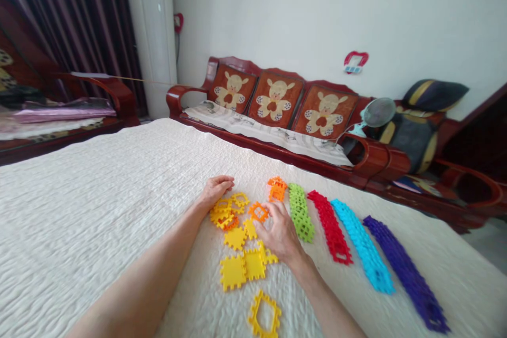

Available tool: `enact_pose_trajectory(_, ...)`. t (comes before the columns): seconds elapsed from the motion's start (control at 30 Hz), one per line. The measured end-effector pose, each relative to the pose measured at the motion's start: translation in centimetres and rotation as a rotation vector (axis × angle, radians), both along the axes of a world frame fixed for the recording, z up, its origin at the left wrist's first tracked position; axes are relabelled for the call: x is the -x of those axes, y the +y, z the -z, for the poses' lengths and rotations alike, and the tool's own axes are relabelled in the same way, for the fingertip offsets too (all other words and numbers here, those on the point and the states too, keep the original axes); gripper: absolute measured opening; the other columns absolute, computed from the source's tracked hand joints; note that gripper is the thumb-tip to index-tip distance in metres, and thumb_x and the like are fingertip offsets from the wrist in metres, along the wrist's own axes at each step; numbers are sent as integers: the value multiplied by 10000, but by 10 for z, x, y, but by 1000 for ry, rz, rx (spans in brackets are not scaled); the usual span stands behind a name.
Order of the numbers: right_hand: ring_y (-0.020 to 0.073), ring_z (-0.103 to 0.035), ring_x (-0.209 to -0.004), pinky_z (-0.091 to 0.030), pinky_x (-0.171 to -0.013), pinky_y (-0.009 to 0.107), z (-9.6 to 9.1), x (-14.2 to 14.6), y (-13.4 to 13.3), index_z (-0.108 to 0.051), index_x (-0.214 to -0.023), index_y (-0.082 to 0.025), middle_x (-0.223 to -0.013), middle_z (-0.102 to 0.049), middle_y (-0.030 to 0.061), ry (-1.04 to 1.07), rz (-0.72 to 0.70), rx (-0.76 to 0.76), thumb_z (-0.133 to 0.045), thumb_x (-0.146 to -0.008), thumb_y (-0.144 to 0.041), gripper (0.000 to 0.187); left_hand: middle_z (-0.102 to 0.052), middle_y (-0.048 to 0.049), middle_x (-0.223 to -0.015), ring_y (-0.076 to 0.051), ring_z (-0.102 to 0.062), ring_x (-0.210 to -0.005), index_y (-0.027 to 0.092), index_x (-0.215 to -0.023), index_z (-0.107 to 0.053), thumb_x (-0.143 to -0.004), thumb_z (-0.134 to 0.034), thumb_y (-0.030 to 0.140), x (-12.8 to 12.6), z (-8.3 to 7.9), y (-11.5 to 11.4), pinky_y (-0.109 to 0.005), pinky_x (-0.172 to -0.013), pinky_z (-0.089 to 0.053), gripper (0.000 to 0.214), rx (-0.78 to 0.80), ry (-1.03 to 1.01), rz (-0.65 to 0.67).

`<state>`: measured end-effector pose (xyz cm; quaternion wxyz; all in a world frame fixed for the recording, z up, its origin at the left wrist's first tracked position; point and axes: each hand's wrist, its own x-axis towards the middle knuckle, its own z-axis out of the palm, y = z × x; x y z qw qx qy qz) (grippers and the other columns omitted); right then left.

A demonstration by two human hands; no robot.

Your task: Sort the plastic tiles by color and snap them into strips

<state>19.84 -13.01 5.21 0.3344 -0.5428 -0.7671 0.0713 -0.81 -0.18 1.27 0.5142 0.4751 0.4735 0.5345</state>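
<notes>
My left hand (217, 190) lies at the far left edge of a pile of yellow interlocking tiles (222, 216), its fingers stretched out, apparently holding nothing. An orange interlocking tile (259, 212) with a cross-barred window is at the fingertips of my right hand (279, 232), which grips its right edge. Below that hand are flat yellow tiles (233, 272), some solid and some with cut-out middles. Closer to me lies a yellow frame tile (264, 315). Beyond the right hand sits a small group of orange tiles (277, 188).
Rows of tiles are lined up on the right: green (301, 212), red (330, 228), light blue (363, 245) and purple (406, 273). They lie on a white quilted cover (119, 185). Behind it stand a wooden sofa (253, 140) with bear cushions and a small fan (378, 112).
</notes>
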Motion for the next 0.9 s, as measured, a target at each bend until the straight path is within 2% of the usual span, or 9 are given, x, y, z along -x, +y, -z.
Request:
enact_pose_trajectory(0.13,250,-576,-959,-493,-883,423,15,-17,13,-554,-1064,-160,-1015,-541,116,-67,211,-50,-610,-782,-321,329,-688,-16,-681,-121,-585,-605,178,-787,-707,-579,-690,306,-2,-7,-4,-223,-573,-419,245,29,21,-15)
enact_pose_trajectory(0.27,245,-589,-871,-511,-816,408,19,-21,13,-562,-967,-157,-949,-531,115,-150,286,-12,-554,-828,-326,219,-687,-13,-667,-121,-582,-599,181,-776,-711,-574,-688,289,-3,-11,-6,-226,-579,-423,230,32,18,-11)
enact_pose_trajectory(0.4,249,-586,-837,-515,-767,402,17,-21,10,-563,-942,-168,-931,-538,117,-216,311,12,-542,-839,-363,221,-689,-11,-659,-122,-582,-595,188,-759,-716,-573,-688,296,-3,-10,-6,-226,-575,-424,217,17,33,-15)
enact_pose_trajectory(0.53,229,-582,-878,-508,-810,377,13,-24,10,-576,-935,-185,-937,-554,95,-252,253,-39,-572,-804,-323,190,-682,-6,-631,-117,-572,-569,188,-763,-719,-573,-688,298,-4,-10,-6,-221,-554,-415,221,8,42,-24)
enact_pose_trajectory(0.67,245,-518,-1147,-419,-1003,397,14,-27,12,-585,-1036,-168,-1215,-544,135,-308,78,-62,-531,-782,-178,260,-682,-6,-632,-117,-578,-577,181,-759,-717,-574,-682,285,-4,-12,-8,-219,-559,-418,215,16,27,-15)
enact_pose_trajectory(0.73,247,-480,-1218,-380,-1043,412,16,-28,13,-578,-1092,-165,-1294,-529,138,-340,32,-28,-499,-776,-134,327,-686,-9,-645,-118,-579,-583,182,-759,-718,-576,-679,279,-4,-13,-9,-222,-565,-421,211,16,19,-9)
enact_pose_trajectory(0.9,233,-538,-1146,-410,-988,393,15,-31,12,-558,-1166,-171,-1228,-590,129,-374,11,60,-461,-804,-134,377,-684,-14,-658,-127,-578,-591,185,-750,-710,-575,-687,286,-4,-14,-9,-235,-579,-421,204,31,32,-10)
